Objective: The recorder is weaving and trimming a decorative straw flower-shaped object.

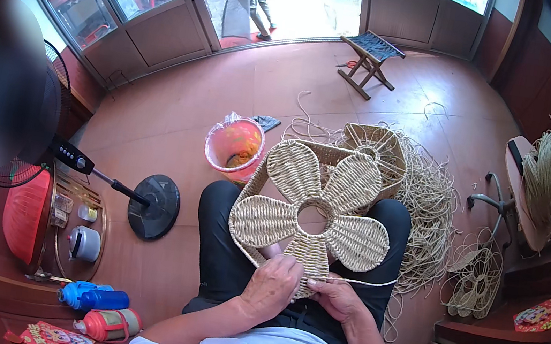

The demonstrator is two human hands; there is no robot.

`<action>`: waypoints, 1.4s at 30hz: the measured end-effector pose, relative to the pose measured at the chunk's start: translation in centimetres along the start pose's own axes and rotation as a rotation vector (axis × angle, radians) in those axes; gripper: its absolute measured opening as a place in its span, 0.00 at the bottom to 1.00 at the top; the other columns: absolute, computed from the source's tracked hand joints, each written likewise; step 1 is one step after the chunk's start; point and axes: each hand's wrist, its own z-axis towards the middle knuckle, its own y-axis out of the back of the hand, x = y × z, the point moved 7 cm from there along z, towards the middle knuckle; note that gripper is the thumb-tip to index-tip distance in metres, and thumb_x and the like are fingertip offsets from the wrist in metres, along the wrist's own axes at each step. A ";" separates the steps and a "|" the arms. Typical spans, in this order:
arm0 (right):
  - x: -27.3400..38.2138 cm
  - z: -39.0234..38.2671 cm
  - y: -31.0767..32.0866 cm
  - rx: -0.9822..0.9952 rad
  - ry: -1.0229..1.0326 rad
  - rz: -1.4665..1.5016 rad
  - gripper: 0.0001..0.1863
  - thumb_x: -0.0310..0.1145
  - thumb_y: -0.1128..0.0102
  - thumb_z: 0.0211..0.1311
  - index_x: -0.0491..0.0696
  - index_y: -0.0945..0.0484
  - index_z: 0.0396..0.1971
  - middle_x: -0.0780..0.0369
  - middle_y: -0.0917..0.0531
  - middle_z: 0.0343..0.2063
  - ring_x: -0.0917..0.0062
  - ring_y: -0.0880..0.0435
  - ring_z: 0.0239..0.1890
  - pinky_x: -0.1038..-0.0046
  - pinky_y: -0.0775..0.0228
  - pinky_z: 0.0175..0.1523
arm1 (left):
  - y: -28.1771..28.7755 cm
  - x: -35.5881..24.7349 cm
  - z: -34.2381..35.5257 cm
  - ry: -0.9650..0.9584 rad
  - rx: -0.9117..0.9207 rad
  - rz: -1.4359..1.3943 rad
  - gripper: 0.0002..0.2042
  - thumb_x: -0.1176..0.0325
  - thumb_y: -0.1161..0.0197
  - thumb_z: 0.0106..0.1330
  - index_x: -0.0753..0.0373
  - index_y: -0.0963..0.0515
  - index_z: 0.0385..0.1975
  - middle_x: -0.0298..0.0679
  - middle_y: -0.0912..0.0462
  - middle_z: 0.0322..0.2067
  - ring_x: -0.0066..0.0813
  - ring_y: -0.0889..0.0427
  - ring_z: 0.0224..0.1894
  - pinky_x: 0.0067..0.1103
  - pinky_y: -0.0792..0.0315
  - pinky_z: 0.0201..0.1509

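On my lap rests a woven basket with a flower-shaped face (267,223), five petals around a round central hole. Its lowest petal (307,252), nearest my body, lies between my hands. My left hand (271,285) is closed on that petal's left edge, with its fingers bent over the weave. My right hand (336,299) pinches the petal's right edge near its tip, thumb on top. A loose end of straw cord (365,282) runs out to the right from between the hands. The fingertips under the petal are hidden.
A heap of loose cord (427,221) and another woven basket (390,156) lie beyond my right knee. A pink lined bucket (212,145) stands ahead left, near a fan base (154,208). A folding stool (372,59) is by the open doorway, where a person's legs show. Bottles (106,299) lie at left.
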 end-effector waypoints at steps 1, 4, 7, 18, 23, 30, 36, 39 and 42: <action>0.0 0.1 -0.1 0.018 0.005 0.026 0.19 0.25 0.38 0.76 0.41 0.22 0.63 0.58 0.13 0.56 0.71 0.14 0.59 0.63 0.22 0.67 | -0.1 -0.1 0.2 -0.035 0.010 0.003 0.05 0.72 0.34 0.65 0.64 0.24 0.36 0.46 0.23 0.35 0.46 0.21 0.42 0.38 0.25 0.51; 0.0 0.1 0.0 -0.021 -0.011 -0.020 0.19 0.26 0.38 0.77 0.41 0.22 0.64 0.58 0.13 0.57 0.71 0.14 0.59 0.63 0.22 0.67 | -0.7 0.1 0.7 -0.039 0.083 0.023 0.07 0.72 0.35 0.64 0.65 0.25 0.37 0.47 0.24 0.36 0.48 0.21 0.44 0.40 0.26 0.54; 0.0 -0.1 -0.8 0.027 0.003 -0.004 0.19 0.28 0.38 0.77 0.43 0.22 0.64 0.59 0.14 0.58 0.72 0.13 0.58 0.63 0.22 0.67 | -0.6 0.4 0.6 -0.055 0.074 0.062 0.08 0.71 0.35 0.65 0.66 0.26 0.39 0.48 0.24 0.36 0.49 0.22 0.45 0.40 0.27 0.55; 0.3 -0.9 -2.1 -0.083 0.119 0.008 0.19 0.28 0.35 0.75 0.43 0.21 0.63 0.61 0.13 0.56 0.76 0.13 0.54 0.69 0.20 0.60 | 3.9 3.9 -1.5 0.167 -0.203 -0.311 0.09 0.74 0.33 0.68 0.66 0.26 0.41 0.47 0.21 0.35 0.47 0.18 0.36 0.38 0.23 0.43; 0.2 -0.9 -1.8 -0.111 0.131 0.006 0.18 0.27 0.33 0.72 0.43 0.21 0.60 0.66 0.13 0.49 0.84 0.17 0.42 0.76 0.23 0.47 | 2.7 2.1 -1.3 0.077 -0.157 -0.279 0.10 0.68 0.33 0.72 0.64 0.24 0.47 0.48 0.20 0.39 0.49 0.16 0.41 0.39 0.22 0.48; 0.0 -1.1 -1.9 -0.111 0.141 -0.013 0.22 0.27 0.34 0.72 0.41 0.24 0.64 0.58 0.13 0.57 0.72 0.13 0.56 0.64 0.19 0.62 | 2.0 2.5 -1.6 0.070 -0.115 -0.030 0.08 0.66 0.34 0.73 0.61 0.25 0.38 0.45 0.19 0.34 0.47 0.16 0.40 0.37 0.21 0.44; 0.6 -2.1 -3.4 -0.208 0.185 -0.051 0.22 0.27 0.34 0.72 0.40 0.23 0.63 0.60 0.13 0.53 0.75 0.12 0.51 0.71 0.19 0.55 | 5.1 6.4 -3.0 0.268 -0.354 -0.038 0.08 0.70 0.33 0.67 0.61 0.26 0.28 0.45 0.22 0.25 0.47 0.18 0.30 0.41 0.24 0.36; 1.4 -3.7 -3.6 -0.330 0.265 -0.549 0.14 0.31 0.32 0.73 0.39 0.20 0.51 0.64 0.14 0.38 0.81 0.17 0.33 0.75 0.23 0.41 | 4.8 7.3 -3.4 0.255 -0.371 0.026 0.08 0.73 0.34 0.63 0.63 0.26 0.24 0.47 0.24 0.24 0.48 0.19 0.28 0.41 0.25 0.35; 2.6 -6.5 -3.8 -0.627 0.520 -1.035 0.10 0.30 0.29 0.71 0.41 0.20 0.38 0.63 0.18 0.30 0.84 0.23 0.25 0.75 0.29 0.33 | 3.8 8.8 -4.0 0.376 -0.348 -0.086 0.05 0.74 0.35 0.64 0.63 0.24 0.28 0.45 0.22 0.25 0.43 0.19 0.26 0.36 0.25 0.33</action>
